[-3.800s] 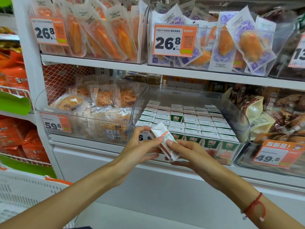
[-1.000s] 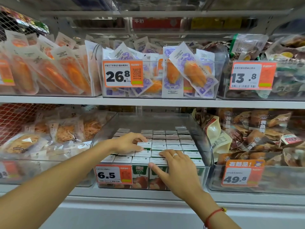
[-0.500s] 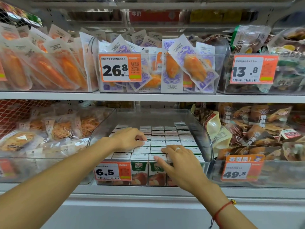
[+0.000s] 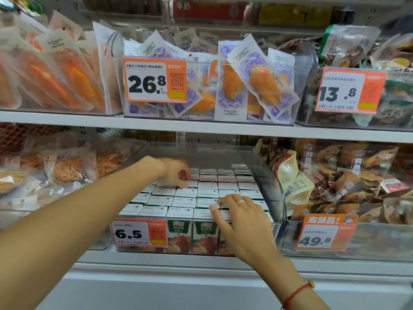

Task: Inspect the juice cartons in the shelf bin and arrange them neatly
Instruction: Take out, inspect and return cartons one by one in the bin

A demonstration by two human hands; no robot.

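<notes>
Presently our left hand (image 4: 176, 173) curls fingers onto mid-row juice cartons (image 4: 207, 186) in the bin (image 4: 271, 182); our right hand (image 4: 241, 215) lies flat, fingers straight, on the front row. We should press gently, squaring rows without tipping cartons.

The shelf bin (image 4: 271, 189) was clear, glossy plastic, and the juice cartons (image 4: 204, 237) inside it were smooth printed cardboard. Crinkled, shiny plastic snack packets (image 4: 263, 85) filled neighbouring bins above a matt white shelf (image 4: 201, 126), with paper price tags (image 4: 154, 80) fixed in front.

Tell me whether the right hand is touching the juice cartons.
Touching. The head view shows the right hand lying flat on the tops of the front juice cartons, fingers straight, no gap visible.
</notes>
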